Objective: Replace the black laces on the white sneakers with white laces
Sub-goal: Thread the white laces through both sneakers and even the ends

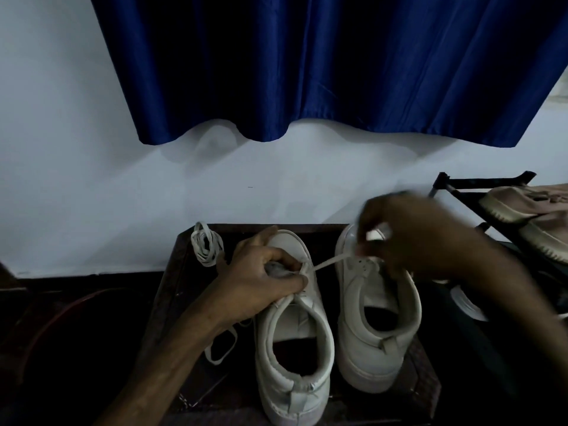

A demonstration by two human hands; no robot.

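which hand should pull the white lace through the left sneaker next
Right. The right hand pinches the flat white lace, which runs taut from the left white low-top sneaker, so it can likely just draw it onward. The left hand grips that sneaker's eyelet area, steadying it.
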